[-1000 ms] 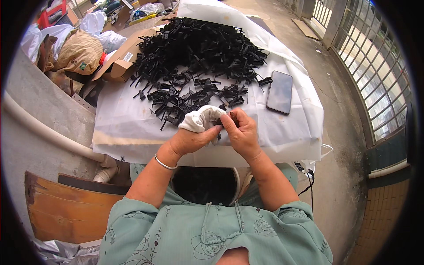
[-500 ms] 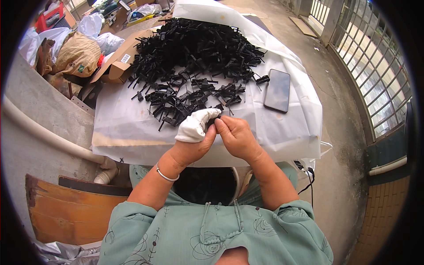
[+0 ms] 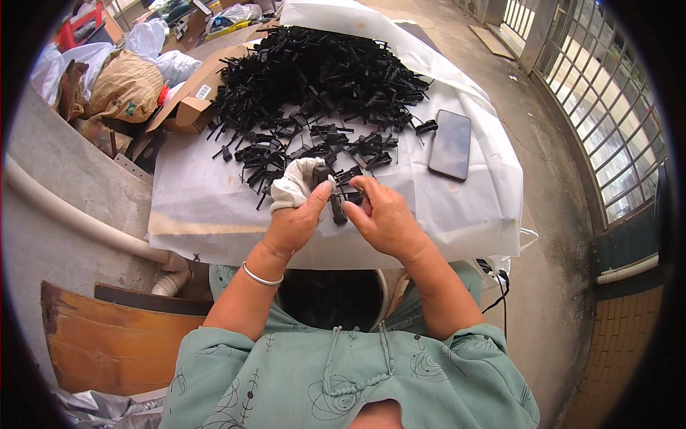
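My left hand (image 3: 294, 214), in a white glove (image 3: 289, 187) that leaves the thumb bare, is closed on a black plastic part (image 3: 323, 174). Close on its right, my right hand (image 3: 386, 218) is bare, with thumb and curled fingers apart. Another small black part (image 3: 339, 210) shows between the hands, by the right thumb; whether it touches that thumb I cannot tell. Just beyond the hands lie loose black plastic parts (image 3: 264, 159) with thin stems, and behind them rises a big heap of the same parts (image 3: 314, 75).
White sheeting (image 3: 457, 214) covers the table. A smartphone (image 3: 449, 145) lies at its right side. An open cardboard box (image 3: 191, 111) and stuffed bags (image 3: 128, 86) are at the left. Below the table's near edge, a dark round bucket (image 3: 332, 297) stands between my knees.
My hands have drawn apart, the left moving left and slightly away from me. My right fingers have opened out. A black part now shows between the hands.
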Motion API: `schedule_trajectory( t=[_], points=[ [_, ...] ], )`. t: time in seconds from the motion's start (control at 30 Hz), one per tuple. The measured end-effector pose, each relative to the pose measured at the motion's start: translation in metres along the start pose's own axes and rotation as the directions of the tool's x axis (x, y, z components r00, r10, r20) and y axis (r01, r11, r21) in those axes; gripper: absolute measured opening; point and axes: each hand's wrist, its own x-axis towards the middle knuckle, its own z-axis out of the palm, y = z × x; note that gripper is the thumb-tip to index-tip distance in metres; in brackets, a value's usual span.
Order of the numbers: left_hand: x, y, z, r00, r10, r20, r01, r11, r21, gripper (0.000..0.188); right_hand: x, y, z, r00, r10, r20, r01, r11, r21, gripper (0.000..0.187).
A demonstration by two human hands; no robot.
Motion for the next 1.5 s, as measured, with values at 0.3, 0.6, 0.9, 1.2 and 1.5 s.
schedule_trajectory(
  t=[0.3, 0.6, 0.9, 1.2, 1.5],
  points=[
    [-0.009, 0.024, -0.002, 0.943, -0.263, 0.202, 0.225, 0.956, 0.189, 0.04, 0.001, 0.008, -0.004, 0.97, -0.24, -0.037, 0.241, 0.97, 0.026, 0.011],
    [-0.018, 0.034, 0.0, 0.906, -0.325, 0.272, 0.293, 0.944, 0.152, 0.025, -0.002, -0.001, -0.002, 0.984, -0.026, 0.176, -0.012, 0.977, 0.213, 0.017],
    [-0.03, 0.026, 0.0, 0.96, -0.2, 0.197, 0.134, 0.943, 0.305, 0.025, -0.011, -0.003, 0.011, 0.928, 0.041, 0.369, -0.201, 0.891, 0.407, 0.021],
    [-0.068, 0.024, -0.014, 0.979, -0.092, 0.183, -0.045, 0.775, 0.63, 0.025, -0.03, -0.008, 0.036, 0.954, -0.034, 0.296, -0.052, 0.959, 0.277, 0.023],
    [-0.05, 0.023, -0.034, 0.972, 0.027, 0.235, -0.21, 0.554, 0.806, 0.027, -0.022, 0.009, 0.033, 0.988, -0.144, 0.054, 0.148, 0.795, -0.588, 0.027]
  ],
)
